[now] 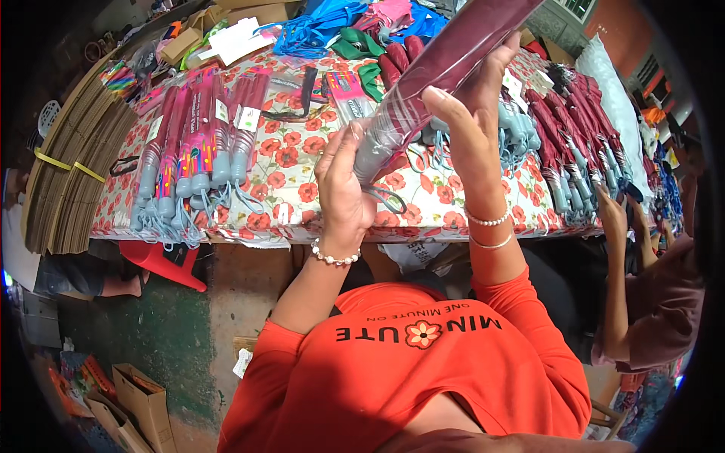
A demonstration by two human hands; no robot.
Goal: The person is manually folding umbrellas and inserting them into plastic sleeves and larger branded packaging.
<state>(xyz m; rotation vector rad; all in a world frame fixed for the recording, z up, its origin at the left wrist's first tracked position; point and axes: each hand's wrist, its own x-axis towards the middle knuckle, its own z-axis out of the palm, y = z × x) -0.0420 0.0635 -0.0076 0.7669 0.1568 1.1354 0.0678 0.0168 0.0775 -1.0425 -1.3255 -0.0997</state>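
I hold a folded maroon umbrella (453, 57) in a clear plastic sleeve, tilted up toward the far right above the table. My left hand (343, 189) grips its grey handle end, where a wrist loop hangs down. My right hand (472, 113) wraps around the sleeve a little higher up. Both wrists wear bead bracelets.
A table with a poppy-print cloth (291, 162) holds a row of pink folded umbrellas (192, 147) at left and maroon ones (563, 140) at right. Flat cardboard stacks (72, 170) stand at the far left. Another person's arm (615, 249) reaches in from the right. Blue and green bags (332, 30) lie at the back.
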